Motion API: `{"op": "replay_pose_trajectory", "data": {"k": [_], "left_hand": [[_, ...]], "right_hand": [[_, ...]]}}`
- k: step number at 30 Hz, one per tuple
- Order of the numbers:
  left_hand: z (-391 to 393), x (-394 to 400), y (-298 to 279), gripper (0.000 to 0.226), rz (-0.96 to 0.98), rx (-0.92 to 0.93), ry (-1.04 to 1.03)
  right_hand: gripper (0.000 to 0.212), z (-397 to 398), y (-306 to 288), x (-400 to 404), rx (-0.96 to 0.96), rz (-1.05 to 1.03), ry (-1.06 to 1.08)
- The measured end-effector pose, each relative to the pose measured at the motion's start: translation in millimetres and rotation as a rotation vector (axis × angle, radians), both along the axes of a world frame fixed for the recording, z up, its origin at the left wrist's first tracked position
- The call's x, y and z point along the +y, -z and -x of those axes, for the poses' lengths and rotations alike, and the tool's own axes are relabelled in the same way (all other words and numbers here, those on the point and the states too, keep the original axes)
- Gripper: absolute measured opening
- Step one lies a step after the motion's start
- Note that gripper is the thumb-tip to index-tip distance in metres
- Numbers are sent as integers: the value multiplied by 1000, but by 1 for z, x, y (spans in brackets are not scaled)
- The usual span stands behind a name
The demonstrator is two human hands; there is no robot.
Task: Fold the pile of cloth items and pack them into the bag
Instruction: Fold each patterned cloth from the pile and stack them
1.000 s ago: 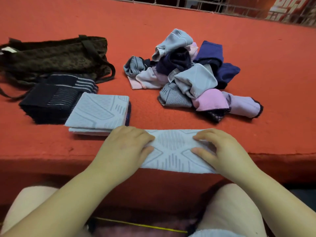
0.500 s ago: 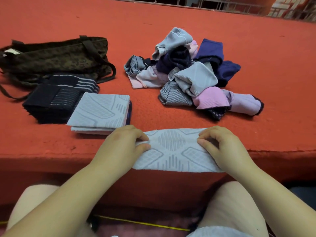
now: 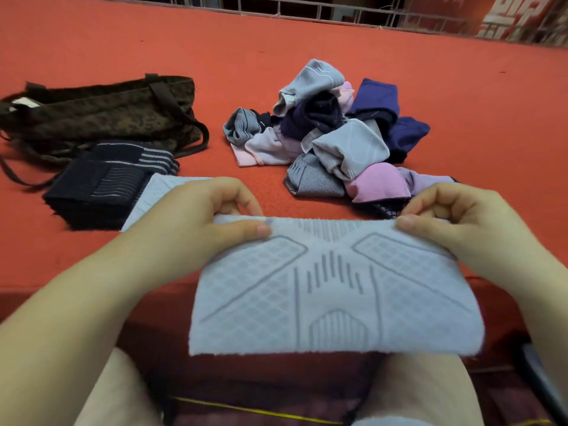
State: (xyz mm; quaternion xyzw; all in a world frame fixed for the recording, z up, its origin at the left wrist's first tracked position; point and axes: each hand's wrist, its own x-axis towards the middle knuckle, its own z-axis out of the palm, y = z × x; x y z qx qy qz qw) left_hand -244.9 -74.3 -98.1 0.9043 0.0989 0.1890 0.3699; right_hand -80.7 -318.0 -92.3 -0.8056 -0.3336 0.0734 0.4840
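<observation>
Cloth (image 3: 335, 290) between hands (pinched)

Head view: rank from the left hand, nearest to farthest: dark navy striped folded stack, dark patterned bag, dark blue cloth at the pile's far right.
1. Dark navy striped folded stack: just left of the left hand, beyond its wrist.
2. Dark patterned bag: farther back on the left, behind that stack.
3. Dark blue cloth: across on the right, at the pile's far edge.

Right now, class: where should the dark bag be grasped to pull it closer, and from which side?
Take the bag by the strap loop drooping off its right end, coming in from the right. The bag lies flat, and folded cloths block its near side, so that loop looks easiest to reach.
</observation>
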Motion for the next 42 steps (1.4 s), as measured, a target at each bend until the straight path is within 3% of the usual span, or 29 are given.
{"op": "replay_pose_trajectory", "data": {"k": [3, 7, 10, 13, 15, 17, 19, 21, 25, 28, 33, 37, 42], "left_hand": [[-17, 4, 10, 5, -221, 61, -37], [-42, -11, 37, 33, -608, 13, -163], [-52, -34, 60, 40, -607, -26, -61], [-53, -49, 77, 52, -551, 261, 7], [-47, -42, 94, 68, -550, 307, 8], [-37, -35, 98, 80, -591, 310, 28], [-26, -27, 105, 77, -583, 287, 29], [-13, -19, 110, 73, -544, 240, 63], [14, -3, 114, 57, -348, 28, 109], [23, 2, 115, 42, -121, -100, 26], [23, 2, 105, 25, 96, -91, -97], [25, 1, 104, 26, 162, -102, -104], [25, -9, 108, 33, 296, -197, -158]], "right_hand": [[16, -20, 12, 9, -98, 145, 124], [23, -21, 38, 32, -296, 269, 304], [29, 5, 63, 51, -503, 223, 115], [67, 22, 87, 59, -439, 386, -59], [91, 22, 98, 52, -372, 593, -21], [100, 18, 101, 41, -371, 682, 45], [103, 16, 101, 31, -353, 711, 93], [99, 17, 100, 25, -333, 736, 110], [67, 24, 98, 30, -431, 816, 148], [76, 37, 95, 47, -448, 678, 0], [96, 69, 98, 79, -429, 496, -257], [69, 78, 102, 100, -365, 314, -224], [58, 82, 109, 100, -196, 125, -125]]}}
